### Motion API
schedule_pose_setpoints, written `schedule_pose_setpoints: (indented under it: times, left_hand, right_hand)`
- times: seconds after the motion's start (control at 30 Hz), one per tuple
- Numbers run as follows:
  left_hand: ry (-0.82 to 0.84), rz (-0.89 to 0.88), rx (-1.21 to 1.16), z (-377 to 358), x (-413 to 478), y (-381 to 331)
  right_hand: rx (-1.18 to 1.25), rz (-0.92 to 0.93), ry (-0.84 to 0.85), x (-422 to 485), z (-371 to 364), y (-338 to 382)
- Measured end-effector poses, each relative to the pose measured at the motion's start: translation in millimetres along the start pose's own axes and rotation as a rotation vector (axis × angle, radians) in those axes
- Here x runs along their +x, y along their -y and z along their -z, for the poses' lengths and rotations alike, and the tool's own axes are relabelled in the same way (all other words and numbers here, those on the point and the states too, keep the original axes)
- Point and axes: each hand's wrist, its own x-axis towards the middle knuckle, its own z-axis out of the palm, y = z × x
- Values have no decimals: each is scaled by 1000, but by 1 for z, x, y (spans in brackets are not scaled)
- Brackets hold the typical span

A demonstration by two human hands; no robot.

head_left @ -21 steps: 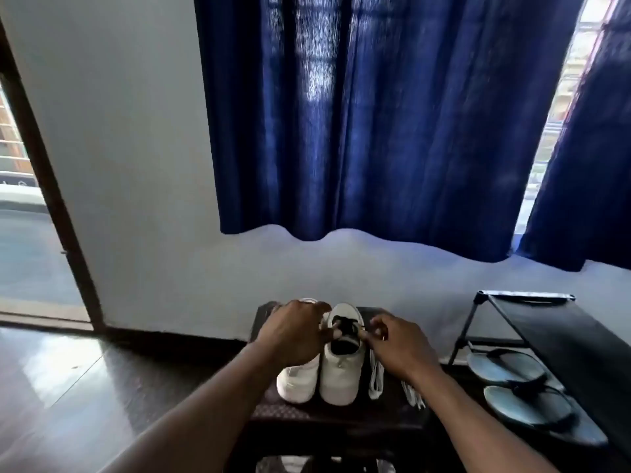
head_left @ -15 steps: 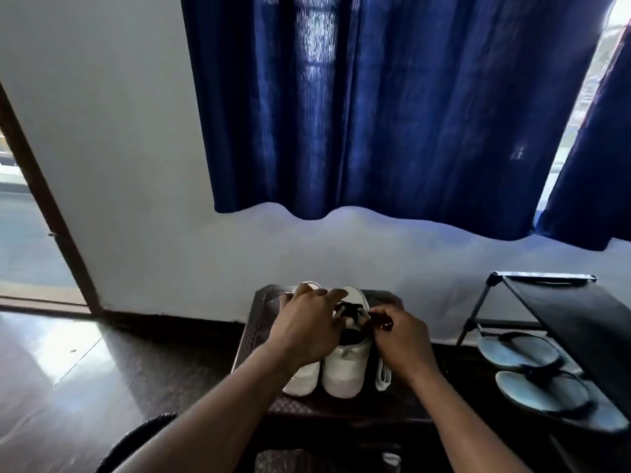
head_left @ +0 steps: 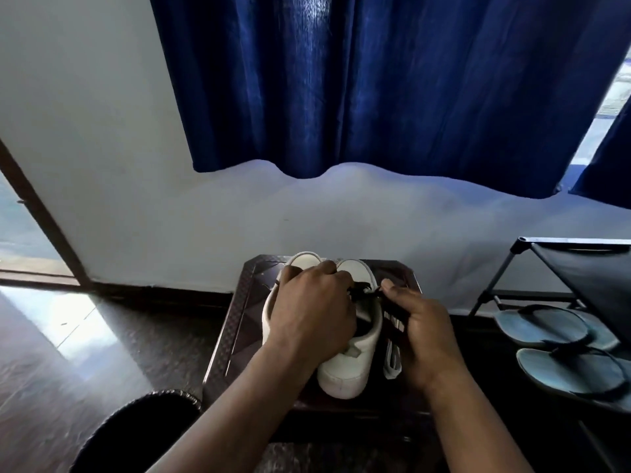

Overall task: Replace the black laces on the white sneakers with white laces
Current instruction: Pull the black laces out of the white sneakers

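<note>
Here, right fingers: curled, with thumb and forefinger tips pinching a strand of the black lace.
Left fingers: curled down over the tops of the sneakers, tips right at the black lace; the back of the hand hides whether they pinch it.
Right hand: just beside the right sneaker, above the white laces.
Left hand: holds the pair from above, covering most of the left sneaker.
White sneakers: 2, side by side and touching, heels toward the camera, toes toward the wall, standing on the stool.
Black lace: bunched at the throat of the right sneaker, between the 2 hands.
White laces: lying on the stool just right of the right sneaker, partly under the right hand.
Stool: dark, with a patterned rim, close to the wall.
Shoe rack: dark, to the right of the stool, with 2 blue flip-flops on its lower shelf.
Curtain: deep blue, hanging in front of the wall above the stool.
Doorway: bright, at the far left.
</note>
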Motion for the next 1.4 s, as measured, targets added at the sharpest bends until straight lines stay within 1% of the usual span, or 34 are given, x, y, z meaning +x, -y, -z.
schedule_pose_setpoints:
  times: [0.07,0.13,0.23,0.3,0.37,0.43,0.47,0.6,0.67,0.8,0.9,0.97,1.03,1.13,1.23,1.33,1.4]
  left_hand:
    - [-33,42,-11,-2,-7,-3]
    - [-87,86,-46,-5,-11,-5]
    - [-73,121,-64,-7,-13,-6]
    - [-76,126,-90,-5,-14,-6]
    - [-88,134,-116,-3,-15,-7]
    - [-96,135,-127,-2,-15,-8]
    - [-97,132,-130,-2,-15,-8]
    - [-65,105,-88,0,-15,-10]
    - [-38,90,-88,-1,-15,-10]
    - [-26,78,-205,-1,-14,-8]
    - [-15,99,-258,0,-11,-6]
    - [-10,123,-301,0,-9,-5]
    - [-6,155,-329,-1,-7,-5]
    - [-31,142,-217,-1,-7,-10]
    - [50,95,-156,2,-8,-16]
    - [77,98,-95,4,-8,-19]
    - [76,107,-79,4,-8,-21]
  right_hand:
    - [128,-99,73,-5,-1,9]
    - [186,-129,75,-3,5,11]
    - [243,-205,73,3,16,12]
    - [307,-238,106,3,19,19]
    - [381,-231,155,1,20,29]
    - [462,-181,198,-2,23,39]
    - [484,-148,188,-2,25,44]
    - [424,45,96,0,34,70]
    - [432,157,105,2,33,82]
    - [544,301,142,6,34,96]
    - [567,341,139,10,42,89]
    - [533,343,120,12,50,83]
    - [405,344,102,12,52,80]
    - [186,315,156,9,41,70]
    - [6,331,228,4,23,52]
    - [-243,346,174,1,10,41]
    - [-315,341,156,2,8,36]
